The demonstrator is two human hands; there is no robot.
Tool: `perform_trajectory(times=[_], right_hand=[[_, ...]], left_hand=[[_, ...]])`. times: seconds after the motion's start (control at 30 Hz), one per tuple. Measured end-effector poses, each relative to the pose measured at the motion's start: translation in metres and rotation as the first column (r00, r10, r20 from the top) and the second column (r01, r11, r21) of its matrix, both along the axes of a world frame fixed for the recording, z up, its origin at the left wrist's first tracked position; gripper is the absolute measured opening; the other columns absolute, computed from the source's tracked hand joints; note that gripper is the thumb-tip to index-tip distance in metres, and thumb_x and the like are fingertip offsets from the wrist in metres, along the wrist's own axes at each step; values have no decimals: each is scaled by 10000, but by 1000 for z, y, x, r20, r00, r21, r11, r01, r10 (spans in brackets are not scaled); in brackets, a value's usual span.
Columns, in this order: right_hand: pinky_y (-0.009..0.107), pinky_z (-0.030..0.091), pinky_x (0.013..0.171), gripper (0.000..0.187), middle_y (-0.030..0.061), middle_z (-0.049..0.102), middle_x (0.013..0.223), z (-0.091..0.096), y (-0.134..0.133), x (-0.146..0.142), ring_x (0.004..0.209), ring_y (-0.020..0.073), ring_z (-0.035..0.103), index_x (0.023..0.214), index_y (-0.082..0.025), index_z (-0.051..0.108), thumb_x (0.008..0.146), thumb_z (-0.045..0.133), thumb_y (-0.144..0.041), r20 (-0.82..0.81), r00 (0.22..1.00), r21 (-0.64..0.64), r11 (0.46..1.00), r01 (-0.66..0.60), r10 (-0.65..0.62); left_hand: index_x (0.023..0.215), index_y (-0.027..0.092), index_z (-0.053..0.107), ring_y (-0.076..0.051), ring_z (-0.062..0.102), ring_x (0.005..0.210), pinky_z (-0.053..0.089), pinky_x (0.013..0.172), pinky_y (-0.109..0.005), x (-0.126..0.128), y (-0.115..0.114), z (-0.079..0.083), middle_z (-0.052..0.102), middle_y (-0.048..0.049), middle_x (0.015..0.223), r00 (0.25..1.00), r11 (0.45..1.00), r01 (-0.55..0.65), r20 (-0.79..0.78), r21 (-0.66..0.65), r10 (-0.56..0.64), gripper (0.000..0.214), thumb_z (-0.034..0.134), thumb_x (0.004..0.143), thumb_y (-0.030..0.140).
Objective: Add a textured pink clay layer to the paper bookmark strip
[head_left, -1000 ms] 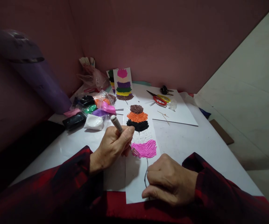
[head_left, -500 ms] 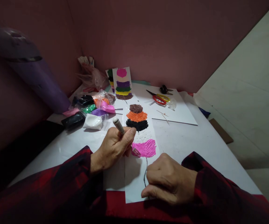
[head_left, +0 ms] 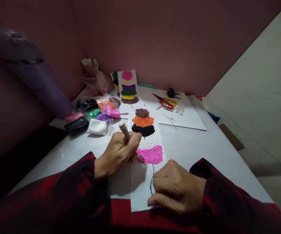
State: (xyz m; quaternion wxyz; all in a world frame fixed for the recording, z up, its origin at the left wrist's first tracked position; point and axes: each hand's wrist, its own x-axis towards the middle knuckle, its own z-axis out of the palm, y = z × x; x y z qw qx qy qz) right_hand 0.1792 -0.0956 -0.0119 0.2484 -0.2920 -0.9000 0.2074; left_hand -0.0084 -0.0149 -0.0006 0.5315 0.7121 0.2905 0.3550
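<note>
My left hand (head_left: 118, 152) is closed around a pen-like clay tool (head_left: 124, 129) with a pale patterned handle. Its small metal tip (head_left: 141, 158) touches the lower left of the pink clay band (head_left: 152, 154). That band lies on a white paper strip (head_left: 139, 198), below white, black (head_left: 144, 130), orange (head_left: 142, 121) and brown clay layers with ridged surfaces. A dark drawn stem line (head_left: 151, 182) runs down from the pink. My right hand (head_left: 177, 187) is curled, pressing on the strip's lower right part; its fingertips are mostly hidden.
Bagged coloured clay (head_left: 99, 113) is heaped at the left. Behind it, a finished-looking striped card (head_left: 129, 86) leans near the wall. Red-and-yellow scissors (head_left: 167, 103), keys (head_left: 173, 93) and thin sticks (head_left: 171, 119) lie on or beside a white board (head_left: 191, 117).
The tool in my left hand has shifted slightly, its tip a little further left and its handle slightly higher. My right hand and the paper strip stay in place.
</note>
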Motion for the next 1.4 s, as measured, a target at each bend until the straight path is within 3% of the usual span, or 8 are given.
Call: perform_trajectory(times=[0.9, 1.4], right_hand=[[250, 211, 428, 511, -51, 396, 480, 2, -1, 1, 430, 79, 287, 532, -173, 477, 977, 420, -418, 45, 999, -15, 1000, -6, 7], [251, 207, 428, 503, -52, 393, 482, 2, -1, 1, 434, 82, 283, 533, -174, 469, 974, 427, -411, 41, 999, -28, 1000, -14, 15]], left_hand=[[489, 181, 364, -49, 366, 366, 299, 368, -173, -3, 2, 11, 375, 50, 399, 995, 987, -41, -87, 152, 55, 480, 378, 956, 294], [499, 194, 323, -49, 329, 354, 264, 345, -176, -5, 3, 12, 336, 57, 396, 994, 990, -57, -90, 132, 69, 468, 383, 948, 312]])
